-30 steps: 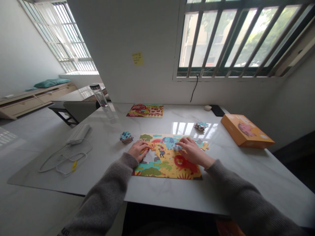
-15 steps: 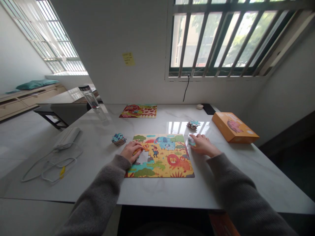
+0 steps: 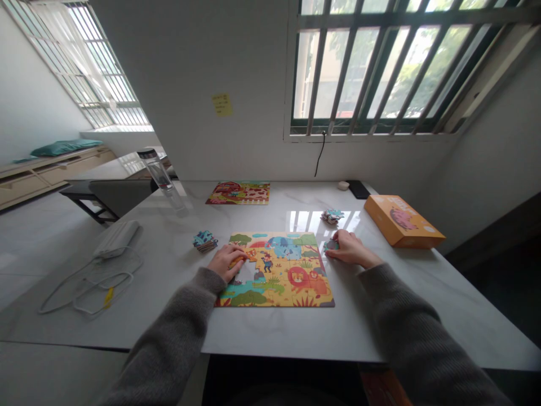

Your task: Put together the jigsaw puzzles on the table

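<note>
A colourful animal jigsaw puzzle [image 3: 279,270] lies on the white marble table [image 3: 270,332] in front of me. My left hand [image 3: 226,262] rests on the puzzle's left side, fingers curled on an orange puzzle piece [image 3: 239,259] beside a gap in the picture. My right hand [image 3: 349,248] sits just off the puzzle's right edge, fingers closed on loose puzzle pieces [image 3: 330,245]. Small stacks of pieces stand to the left [image 3: 205,241] and at the back right [image 3: 332,215].
An orange puzzle box [image 3: 401,221] lies at the right. A second finished puzzle [image 3: 239,193] lies at the back, a clear water bottle [image 3: 160,177] at the back left. A white power adapter with coiled cable [image 3: 114,239] is at the left. A dark phone [image 3: 359,189] lies near the wall.
My right hand has left the puzzle's top middle and moved right off its edge onto the loose pieces there. The left hand has stayed put.
</note>
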Action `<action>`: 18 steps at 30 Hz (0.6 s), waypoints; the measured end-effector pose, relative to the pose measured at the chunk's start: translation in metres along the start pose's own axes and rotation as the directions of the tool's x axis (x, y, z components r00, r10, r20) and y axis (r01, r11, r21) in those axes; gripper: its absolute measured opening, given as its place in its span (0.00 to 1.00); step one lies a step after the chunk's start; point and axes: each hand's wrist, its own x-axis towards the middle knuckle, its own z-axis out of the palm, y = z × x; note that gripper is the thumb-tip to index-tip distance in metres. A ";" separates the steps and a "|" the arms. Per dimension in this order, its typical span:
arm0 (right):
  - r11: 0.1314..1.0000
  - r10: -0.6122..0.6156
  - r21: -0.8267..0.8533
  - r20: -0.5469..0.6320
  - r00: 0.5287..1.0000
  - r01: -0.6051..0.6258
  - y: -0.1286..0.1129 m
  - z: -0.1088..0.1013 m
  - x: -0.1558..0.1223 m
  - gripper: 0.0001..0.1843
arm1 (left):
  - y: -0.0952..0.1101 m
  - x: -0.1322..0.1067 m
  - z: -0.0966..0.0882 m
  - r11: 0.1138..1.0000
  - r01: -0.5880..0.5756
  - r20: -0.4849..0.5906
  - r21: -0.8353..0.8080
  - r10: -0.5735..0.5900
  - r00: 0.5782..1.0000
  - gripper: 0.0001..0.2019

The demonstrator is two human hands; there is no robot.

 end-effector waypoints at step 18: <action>0.361 -0.394 0.906 -0.067 0.917 0.221 -0.109 0.018 -0.033 0.14 | 0.035 0.006 -0.017 0.967 -0.016 -0.075 -0.253 -0.003 0.997 0.10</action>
